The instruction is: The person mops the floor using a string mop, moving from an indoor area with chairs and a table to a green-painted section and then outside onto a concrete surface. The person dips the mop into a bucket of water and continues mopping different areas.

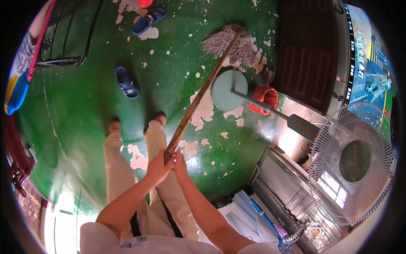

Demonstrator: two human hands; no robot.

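Both hands are at the top end of a mop's long wooden handle. My left hand (158, 170) is wrapped round the stick. Close against it, my right hand (179, 166) has its fingers closed at the same end, partly hidden behind the wood. The mop (198, 96) slants away to the far right. Its grey string head (228, 44) lies spread on the green floor (84, 93), just beyond the round base of a standing fan (353, 161).
Blue clogs (127, 82) lie ahead of my feet. A red bin (264, 100) stands beside the fan base. To the right are a dark wooden cabinet (304, 51), a lit screen (370, 63) and a metal rack (281, 186). Another person's arm (39, 21) shows at far left.
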